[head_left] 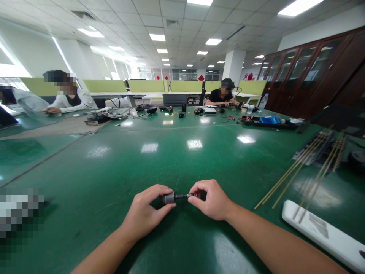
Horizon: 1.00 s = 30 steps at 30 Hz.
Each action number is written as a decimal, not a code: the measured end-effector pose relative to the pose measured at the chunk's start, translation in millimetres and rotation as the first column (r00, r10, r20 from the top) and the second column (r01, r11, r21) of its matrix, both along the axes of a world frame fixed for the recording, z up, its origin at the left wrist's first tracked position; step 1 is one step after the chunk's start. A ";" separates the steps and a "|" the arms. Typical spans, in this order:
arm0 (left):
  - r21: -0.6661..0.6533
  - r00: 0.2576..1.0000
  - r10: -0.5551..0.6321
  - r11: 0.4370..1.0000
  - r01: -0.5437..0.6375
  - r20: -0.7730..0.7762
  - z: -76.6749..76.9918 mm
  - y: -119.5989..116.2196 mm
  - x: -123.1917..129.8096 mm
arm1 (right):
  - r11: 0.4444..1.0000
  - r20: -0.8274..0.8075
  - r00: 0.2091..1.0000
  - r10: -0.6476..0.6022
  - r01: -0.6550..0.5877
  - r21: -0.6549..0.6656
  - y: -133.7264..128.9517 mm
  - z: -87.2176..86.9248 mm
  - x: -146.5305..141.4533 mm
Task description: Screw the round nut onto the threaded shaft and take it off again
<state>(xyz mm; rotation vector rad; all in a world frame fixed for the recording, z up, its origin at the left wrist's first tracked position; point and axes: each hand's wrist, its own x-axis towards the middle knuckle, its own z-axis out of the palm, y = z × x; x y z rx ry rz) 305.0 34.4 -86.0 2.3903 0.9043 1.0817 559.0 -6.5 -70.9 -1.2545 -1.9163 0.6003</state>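
Note:
A small dark tool with a thick grey cylindrical end [169,198] and a thin black shaft lies level between my two hands, just above or on the green table [137,163]. My left hand [152,207] pinches the thick end between thumb and fingers. At the thin end, my right hand [207,199] is closed with thumb and fingertips on the tip, where a small metallic piece shows. The exact shape of that piece is too small to tell.
Thin wooden sticks [293,167] and a long white object [319,232] lie at the right. A pixelated object [18,209] is at the left edge. Electronics, cables and a black tray [269,123] line the far side, where several people sit.

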 end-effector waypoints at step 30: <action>0.001 0.999 0.034 0.999 -0.034 -0.002 4.4 2.9 -3.8 | 1.000 -0.003 1.000 -0.012 0.012 -0.007 -0.5 1.6 0.0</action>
